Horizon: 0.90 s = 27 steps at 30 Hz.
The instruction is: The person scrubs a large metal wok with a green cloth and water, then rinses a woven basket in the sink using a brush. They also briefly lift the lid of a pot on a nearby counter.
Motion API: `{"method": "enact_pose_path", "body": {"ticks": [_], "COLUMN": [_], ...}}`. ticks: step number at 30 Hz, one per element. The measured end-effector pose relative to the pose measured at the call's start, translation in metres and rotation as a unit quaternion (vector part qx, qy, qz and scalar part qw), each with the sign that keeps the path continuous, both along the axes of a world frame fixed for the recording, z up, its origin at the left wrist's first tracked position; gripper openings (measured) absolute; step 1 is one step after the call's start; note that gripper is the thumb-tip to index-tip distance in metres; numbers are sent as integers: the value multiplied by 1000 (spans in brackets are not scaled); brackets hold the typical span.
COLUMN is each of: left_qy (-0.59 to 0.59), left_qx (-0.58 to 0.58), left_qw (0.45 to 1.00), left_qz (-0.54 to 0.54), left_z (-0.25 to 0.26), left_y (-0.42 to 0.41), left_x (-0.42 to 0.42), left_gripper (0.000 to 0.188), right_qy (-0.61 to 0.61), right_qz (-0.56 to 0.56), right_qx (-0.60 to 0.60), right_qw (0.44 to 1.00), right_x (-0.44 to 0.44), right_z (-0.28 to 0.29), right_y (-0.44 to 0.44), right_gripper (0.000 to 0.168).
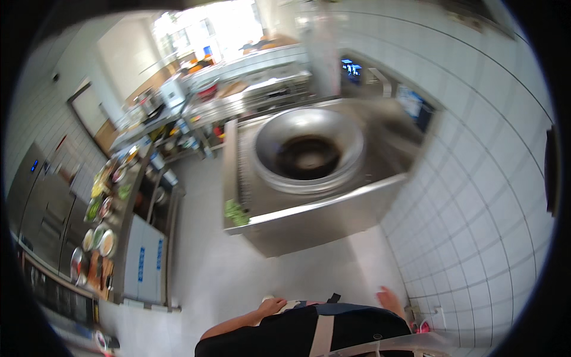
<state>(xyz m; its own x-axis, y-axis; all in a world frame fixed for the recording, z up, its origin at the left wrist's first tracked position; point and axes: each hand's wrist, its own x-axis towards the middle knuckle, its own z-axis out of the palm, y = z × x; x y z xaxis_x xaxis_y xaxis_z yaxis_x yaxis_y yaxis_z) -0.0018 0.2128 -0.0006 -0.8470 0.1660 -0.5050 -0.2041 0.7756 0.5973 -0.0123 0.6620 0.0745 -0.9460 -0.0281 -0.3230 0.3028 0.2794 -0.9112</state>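
My left hand [272,305] is low in the picture, close against my body at the waist; its fingers are partly hidden, and whether it holds anything cannot be told. My right hand [388,298] hangs beside my other hip near the tiled wall, blurred, its grip unclear. Before me stands a stainless steel wok range [321,223] with a large metal wok [310,120] on its top, the wok's bottom dark. A green cloth [236,213] lies on the range's near left corner. Neither hand touches the range.
Left of me runs a steel counter [127,192] with bowls of food and wooden cutting boards [100,272]. Grey floor [200,232] lies between it and the range. A white tiled wall [468,201] stands at the right. Further back are a steel stove and pots.
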Motion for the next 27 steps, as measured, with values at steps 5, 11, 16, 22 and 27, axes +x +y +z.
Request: {"method": "enact_pose_path", "body": {"ticks": [5,11,16,22,27], "left_qy": [2,-255,-243,-61,-46], "left_qx": [-203,-16,68,-82,90], "left_qw": [979,966,968,992,927], "left_qz": [34,36,-18,75,361], "left_z": [-25,-39,42,63,32], "left_y": [-141,-288,-397,-549,-658], "left_x": [105,145,9,-99,-99], "left_gripper": [33,32,46,62,47], "right_qy": [-79,-136,178,198,72], "right_qz": [400,511,538,455,569], "right_qx": [-272,-131,140,119,121], "right_qw": [872,839,812,860,810], "right_x": [-65,-109,-190,-359,-458], "right_z": [-124,-56,28,66,31], "right_y": [-241,-410,-525,-678,-848], "right_gripper": [40,38,31,29,36]}}
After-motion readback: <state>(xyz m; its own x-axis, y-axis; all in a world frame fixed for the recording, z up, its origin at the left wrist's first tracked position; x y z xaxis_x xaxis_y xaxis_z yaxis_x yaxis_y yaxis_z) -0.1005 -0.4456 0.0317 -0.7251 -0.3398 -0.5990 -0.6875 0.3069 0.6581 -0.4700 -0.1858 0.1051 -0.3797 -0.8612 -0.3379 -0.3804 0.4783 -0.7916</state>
